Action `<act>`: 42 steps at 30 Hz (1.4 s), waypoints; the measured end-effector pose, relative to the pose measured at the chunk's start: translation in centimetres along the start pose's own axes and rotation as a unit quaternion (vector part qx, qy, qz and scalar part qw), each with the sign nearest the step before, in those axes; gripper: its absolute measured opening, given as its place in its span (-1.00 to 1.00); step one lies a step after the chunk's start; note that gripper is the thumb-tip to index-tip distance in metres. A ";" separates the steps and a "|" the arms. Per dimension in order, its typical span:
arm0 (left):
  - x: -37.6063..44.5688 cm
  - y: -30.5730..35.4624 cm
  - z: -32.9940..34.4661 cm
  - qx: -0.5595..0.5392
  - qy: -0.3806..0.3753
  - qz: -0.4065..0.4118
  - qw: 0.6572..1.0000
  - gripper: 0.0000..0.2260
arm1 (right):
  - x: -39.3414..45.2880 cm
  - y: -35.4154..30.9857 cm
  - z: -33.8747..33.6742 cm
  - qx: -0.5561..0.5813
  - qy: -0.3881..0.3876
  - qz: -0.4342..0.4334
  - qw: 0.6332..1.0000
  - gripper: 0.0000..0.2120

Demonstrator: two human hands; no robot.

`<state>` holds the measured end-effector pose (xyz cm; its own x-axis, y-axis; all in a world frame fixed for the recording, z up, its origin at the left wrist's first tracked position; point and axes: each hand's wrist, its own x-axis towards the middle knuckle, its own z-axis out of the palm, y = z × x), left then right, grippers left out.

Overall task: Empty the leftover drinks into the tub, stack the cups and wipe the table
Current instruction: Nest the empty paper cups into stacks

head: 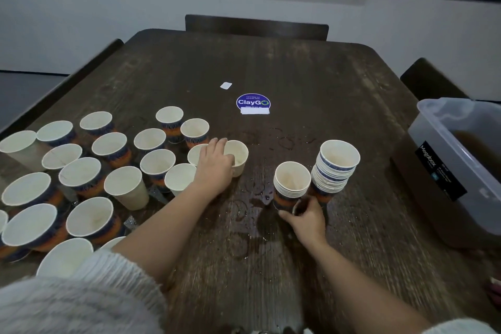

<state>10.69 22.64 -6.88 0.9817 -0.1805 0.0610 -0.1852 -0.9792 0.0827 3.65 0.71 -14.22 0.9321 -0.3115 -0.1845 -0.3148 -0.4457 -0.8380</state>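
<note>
Wet table (311, 84), tub (444, 144) cut off, cups (81, 171) cropped

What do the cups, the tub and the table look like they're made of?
Cups: likely paper, with matte off-white insides, thin rolled rims and printed blue and orange outsides. Tub: translucent grey plastic with a smooth, slightly glossy wall; brown liquid shows through it. Table: dark brown with streaky grain, so wood or a wood-look laminate; the picture cannot settle which. Spilled liquid beads on its surface.
</note>
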 end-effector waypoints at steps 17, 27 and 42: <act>-5.5 0.0 -1.8 -0.192 0.061 0.087 0.976 -0.89 | -3.7 -6.8 4.1 0.016 -0.151 -0.094 0.984 -0.08; -5.7 -5.1 -2.0 -0.016 -0.031 -0.149 0.988 -0.34 | -3.1 -7.5 3.9 0.031 -0.169 -0.110 0.979 -0.27; -7.0 -4.7 -1.6 -0.035 0.058 -0.071 0.995 -0.39 | -2.5 -6.6 4.7 0.000 -0.192 -0.108 0.975 -0.25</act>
<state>4.60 28.68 -6.08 0.9870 -0.0253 0.1589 -0.0523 -0.9844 0.1681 4.26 8.36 -10.68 0.9750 0.1271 -0.1822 -0.1034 -0.4663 -0.8786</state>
